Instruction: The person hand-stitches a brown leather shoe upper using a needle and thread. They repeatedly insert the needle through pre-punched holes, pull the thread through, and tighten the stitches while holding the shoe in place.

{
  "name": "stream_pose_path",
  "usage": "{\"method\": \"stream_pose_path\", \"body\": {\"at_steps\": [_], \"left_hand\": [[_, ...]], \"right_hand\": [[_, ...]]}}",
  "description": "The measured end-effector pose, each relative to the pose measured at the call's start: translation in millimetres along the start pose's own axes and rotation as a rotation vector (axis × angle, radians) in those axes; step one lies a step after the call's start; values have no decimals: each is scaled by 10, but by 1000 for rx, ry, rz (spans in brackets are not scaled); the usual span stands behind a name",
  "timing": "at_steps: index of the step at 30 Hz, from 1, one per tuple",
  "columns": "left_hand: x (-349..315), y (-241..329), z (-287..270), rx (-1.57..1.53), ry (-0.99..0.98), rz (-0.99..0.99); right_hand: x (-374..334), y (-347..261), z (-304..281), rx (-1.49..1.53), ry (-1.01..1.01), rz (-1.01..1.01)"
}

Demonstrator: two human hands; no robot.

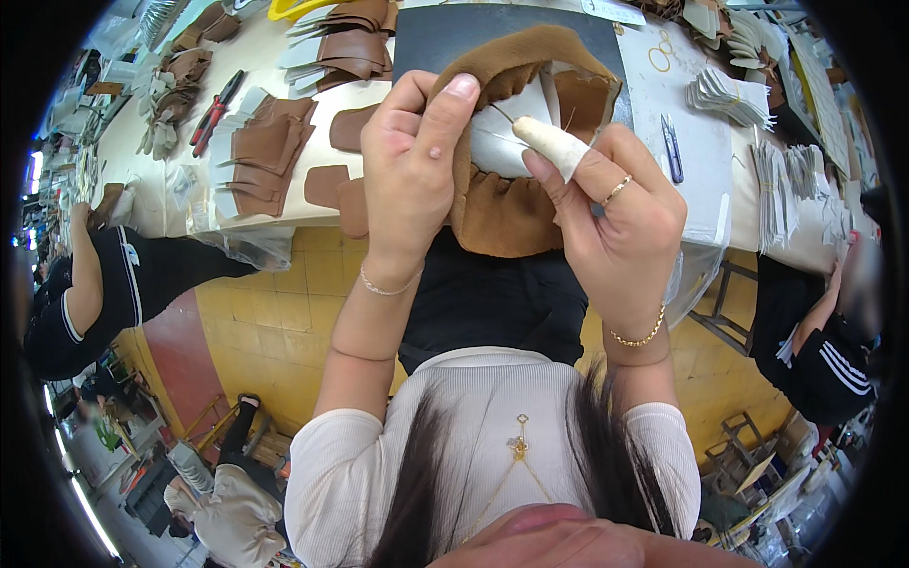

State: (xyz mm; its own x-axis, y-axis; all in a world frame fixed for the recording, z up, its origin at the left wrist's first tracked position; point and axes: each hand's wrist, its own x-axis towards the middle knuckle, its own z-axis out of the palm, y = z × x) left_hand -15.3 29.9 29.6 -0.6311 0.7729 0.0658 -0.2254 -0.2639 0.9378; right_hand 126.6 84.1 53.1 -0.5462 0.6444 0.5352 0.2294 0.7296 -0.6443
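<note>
A brown suede piece (511, 216), ring-shaped with a puckered, gathered edge and a pale lining (502, 142), is held up at the table's near edge. My left hand (417, 142) pinches its left rim, thumb on top. My right hand (620, 189) is curled at its opening, the index finger wearing a white wrap (549, 142). From that wrapped fingertip a thin, dark, needle-like sliver (503, 114) reaches toward the gathered edge. Thumb and index finger are close together; whatever lies between them is too small to make out.
Under the work lies a dark board (445, 43). Stacked brown leather pieces (260, 156) and red-handled pliers (216, 114) are on the left. Blue snips (671, 149) and pale cut strips (734, 97) lie on the right. People sit at either side, one in black (123, 275).
</note>
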Motion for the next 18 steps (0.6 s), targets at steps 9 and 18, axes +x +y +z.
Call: {"method": "stream_pose_path", "body": {"at_steps": [9,18], "left_hand": [[7,31,41,-109,-17,-88],[-21,40,67,-130,-10,-123]], "right_hand": [[7,4,-5,-109,-4,-6],[-11,25,-4,-110,30,-22]]}}
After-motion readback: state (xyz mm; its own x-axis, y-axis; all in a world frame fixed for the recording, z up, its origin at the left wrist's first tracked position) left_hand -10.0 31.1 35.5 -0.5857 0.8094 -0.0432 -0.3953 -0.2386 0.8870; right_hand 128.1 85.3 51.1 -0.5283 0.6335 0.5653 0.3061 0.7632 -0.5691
